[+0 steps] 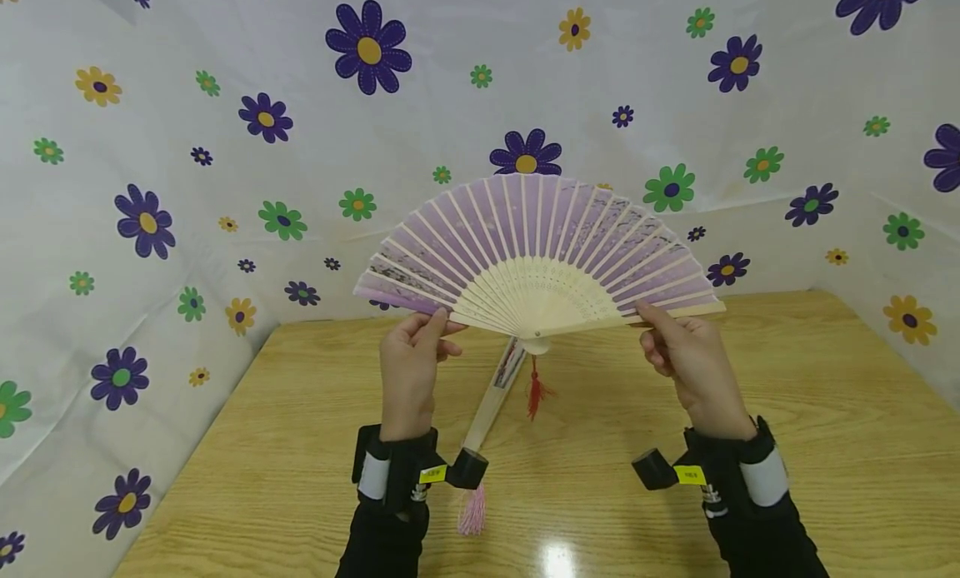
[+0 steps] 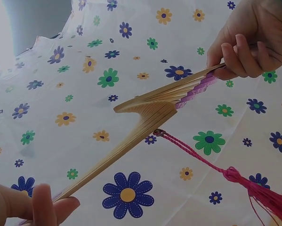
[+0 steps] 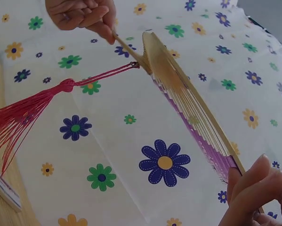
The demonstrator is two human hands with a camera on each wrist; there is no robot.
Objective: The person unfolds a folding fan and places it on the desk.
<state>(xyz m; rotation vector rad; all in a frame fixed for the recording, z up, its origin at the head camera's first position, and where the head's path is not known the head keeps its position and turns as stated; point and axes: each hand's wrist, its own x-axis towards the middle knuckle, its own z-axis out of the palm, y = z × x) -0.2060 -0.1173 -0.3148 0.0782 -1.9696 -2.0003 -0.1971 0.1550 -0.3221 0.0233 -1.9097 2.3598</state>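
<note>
Black-sleeved, the person's left hand (image 1: 408,370) pinches the left end of a spread lilac fan (image 1: 528,220) between thumb and curled fingers. Rightward, a second, folded fan (image 1: 487,407) lies on the wooden table (image 1: 300,445), its pink tassel (image 1: 472,511) nearest the viewer. The spread fan is held above the table, in the middle between the hands, a red tassel (image 1: 535,391) hanging from its pivot. At right, the right hand (image 1: 693,366) pinches its other end stick, fingers curled. A yellow label (image 1: 432,475) marks the left wrist strap, another yellow label (image 1: 691,475) the right; their writing is too small to read.
</note>
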